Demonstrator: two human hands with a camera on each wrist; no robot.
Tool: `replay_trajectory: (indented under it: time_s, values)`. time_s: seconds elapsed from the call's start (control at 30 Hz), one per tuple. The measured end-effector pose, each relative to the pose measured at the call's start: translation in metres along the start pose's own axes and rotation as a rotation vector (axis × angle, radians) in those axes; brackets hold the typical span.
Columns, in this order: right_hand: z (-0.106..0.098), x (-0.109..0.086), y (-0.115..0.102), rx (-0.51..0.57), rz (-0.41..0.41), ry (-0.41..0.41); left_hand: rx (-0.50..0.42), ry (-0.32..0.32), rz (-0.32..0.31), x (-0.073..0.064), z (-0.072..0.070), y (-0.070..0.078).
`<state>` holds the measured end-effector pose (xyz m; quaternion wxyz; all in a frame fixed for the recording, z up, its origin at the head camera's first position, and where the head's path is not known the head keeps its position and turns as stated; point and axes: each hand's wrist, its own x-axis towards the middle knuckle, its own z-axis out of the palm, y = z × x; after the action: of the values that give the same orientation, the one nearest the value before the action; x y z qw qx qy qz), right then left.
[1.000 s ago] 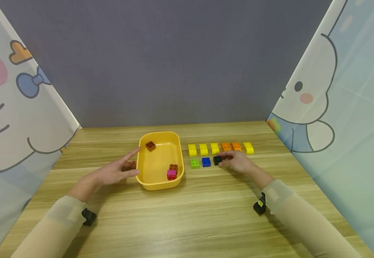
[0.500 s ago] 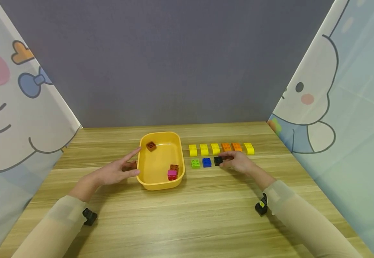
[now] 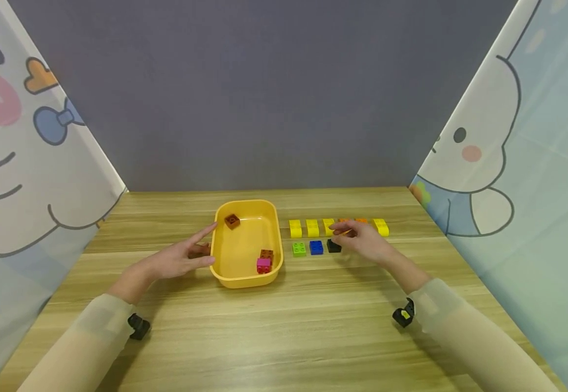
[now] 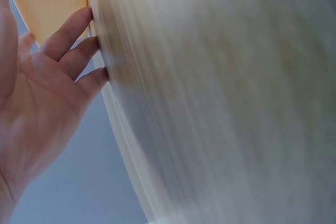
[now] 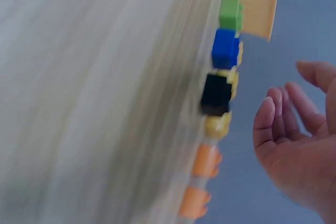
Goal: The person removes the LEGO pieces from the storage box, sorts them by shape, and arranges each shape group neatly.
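My left hand (image 3: 177,261) rests its spread fingers against the left side of a yellow tray (image 3: 245,282). Inside the tray lie a brown toy brick (image 3: 232,221), a second brown brick (image 3: 266,254) and a pink brick (image 3: 263,265). My right hand (image 3: 368,243) is raised just above and to the right of a black brick (image 3: 333,246), fingers loosely bent, holding nothing. The right wrist view shows a gap between those fingers and the black brick (image 5: 215,95). Left of it in the same row are a blue brick (image 3: 316,247) and a green brick (image 3: 298,250).
Behind that row stands another of yellow bricks (image 3: 296,229) and orange bricks (image 3: 360,221), partly covered by my right hand. A grey panel (image 3: 264,109) closes the far edge of the wooden table (image 3: 264,337), with printed cloths (image 3: 533,218) at both sides.
My right hand has let go of the black brick and lifted off it, leaving it beside the blue one. The left hand has stayed at the tray. The head view has shifted slightly.
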<state>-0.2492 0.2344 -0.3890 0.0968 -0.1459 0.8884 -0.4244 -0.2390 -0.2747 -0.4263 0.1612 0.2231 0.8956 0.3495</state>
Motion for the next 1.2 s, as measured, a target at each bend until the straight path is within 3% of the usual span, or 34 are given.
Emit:
replay_trajectory:
  time_s: [0.13,0.33,0.6,0.73,0.93,1.2]
  values:
    - [0.014,0.007,-0.024,-0.028,-0.115,-0.031,-0.003,0.0,0.002,0.001,0.0,0.0]
    - [0.043,0.031,-0.051,-0.051,-0.319,-0.149,-0.008,0.002,0.0,0.0,0.0,0.0]
    - [0.075,0.064,-0.074,-0.103,-0.419,-0.356,-0.031,-0.005,-0.002,0.001,0.002,0.0]
    - [0.085,0.075,-0.083,-0.159,-0.432,-0.432,-0.027,-0.001,-0.008,0.001,0.002,-0.001]
    - [0.097,0.083,-0.087,-0.259,-0.342,-0.524,-0.019,0.001,-0.007,0.002,0.003,-0.001]
    - [0.105,0.085,-0.088,-0.319,-0.343,-0.501,-0.011,0.007,0.004,0.001,0.002,0.0]
